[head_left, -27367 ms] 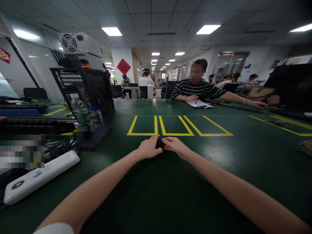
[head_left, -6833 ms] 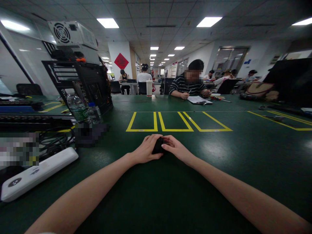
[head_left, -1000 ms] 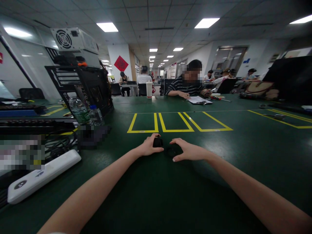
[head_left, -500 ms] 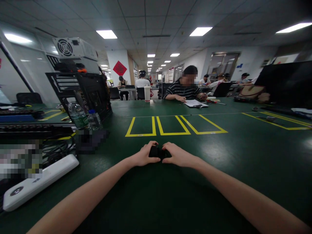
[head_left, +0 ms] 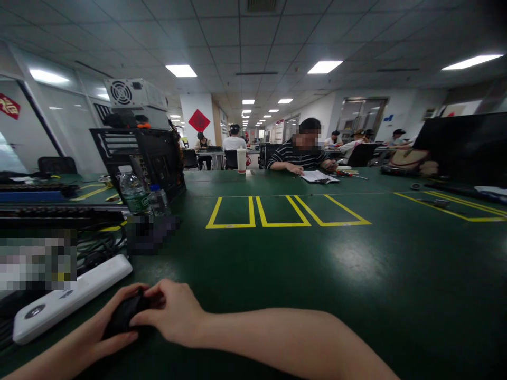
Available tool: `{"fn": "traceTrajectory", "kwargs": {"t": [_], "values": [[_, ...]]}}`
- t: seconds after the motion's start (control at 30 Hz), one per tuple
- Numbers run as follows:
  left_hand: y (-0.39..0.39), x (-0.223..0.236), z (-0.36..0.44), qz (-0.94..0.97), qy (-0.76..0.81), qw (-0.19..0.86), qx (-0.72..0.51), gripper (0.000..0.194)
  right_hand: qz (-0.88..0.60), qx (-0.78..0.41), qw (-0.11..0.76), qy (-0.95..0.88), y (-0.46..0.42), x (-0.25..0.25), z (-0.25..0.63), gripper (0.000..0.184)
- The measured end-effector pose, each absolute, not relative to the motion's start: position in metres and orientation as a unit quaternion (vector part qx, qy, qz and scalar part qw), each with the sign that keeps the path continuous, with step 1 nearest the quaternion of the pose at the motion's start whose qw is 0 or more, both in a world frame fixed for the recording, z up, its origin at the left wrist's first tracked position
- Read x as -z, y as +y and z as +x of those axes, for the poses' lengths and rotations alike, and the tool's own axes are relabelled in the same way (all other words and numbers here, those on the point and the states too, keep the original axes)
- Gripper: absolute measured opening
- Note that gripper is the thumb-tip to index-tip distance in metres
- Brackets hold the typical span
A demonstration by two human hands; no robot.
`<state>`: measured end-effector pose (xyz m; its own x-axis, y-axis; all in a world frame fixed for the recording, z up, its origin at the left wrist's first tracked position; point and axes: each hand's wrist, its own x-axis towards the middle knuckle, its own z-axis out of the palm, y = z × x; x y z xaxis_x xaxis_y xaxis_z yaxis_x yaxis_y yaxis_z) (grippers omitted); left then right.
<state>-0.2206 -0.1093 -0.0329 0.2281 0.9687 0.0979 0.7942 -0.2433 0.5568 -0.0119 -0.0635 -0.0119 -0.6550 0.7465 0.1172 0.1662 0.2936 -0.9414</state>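
Note:
A small dark black object [head_left: 124,312], of a kind I cannot make out, is between my hands low over the left side of the green table. My left hand [head_left: 99,328] wraps round it from the left, thumb along its near side. With thumb and fingers curled in, my right hand [head_left: 174,312] grips its right end. The fingers hide parts of it. Just left of my left hand lies a white power strip [head_left: 79,296] with a round dark button.
Two plastic bottles [head_left: 134,196] stand before an open black computer case [head_left: 158,158]. Yellow tape outlines [head_left: 283,224] mark the green table [head_left: 277,264]. Across it, a person in a striped top [head_left: 291,155] sits by a clipboard [head_left: 320,177]. A white cup [head_left: 241,161] stands at the back.
Both hands have moved from the table's middle to the near left, carrying the black object beside the power strip. The view has tilted slightly up.

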Motion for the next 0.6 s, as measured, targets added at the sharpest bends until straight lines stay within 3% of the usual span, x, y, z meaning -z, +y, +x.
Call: {"fn": "traceTrajectory", "kwargs": {"t": [0.23,0.4,0.6], "values": [[-0.127,0.038,-0.259,0.739,0.607,0.141,-0.255,0.053,-0.317,-0.470,0.223,-0.793,-0.072,-0.004,-0.050,0.054],[-0.121,0.011,-0.218,0.736,0.619,0.205,-0.184,0.056,-0.300,-0.406,0.257,-0.824,-0.059,-0.001,-0.038,0.036],[-0.057,0.001,-0.127,0.756,0.535,0.282,-0.251,0.064,-0.334,-0.450,0.282,-0.779,-0.010,0.005,0.039,0.028]]}}
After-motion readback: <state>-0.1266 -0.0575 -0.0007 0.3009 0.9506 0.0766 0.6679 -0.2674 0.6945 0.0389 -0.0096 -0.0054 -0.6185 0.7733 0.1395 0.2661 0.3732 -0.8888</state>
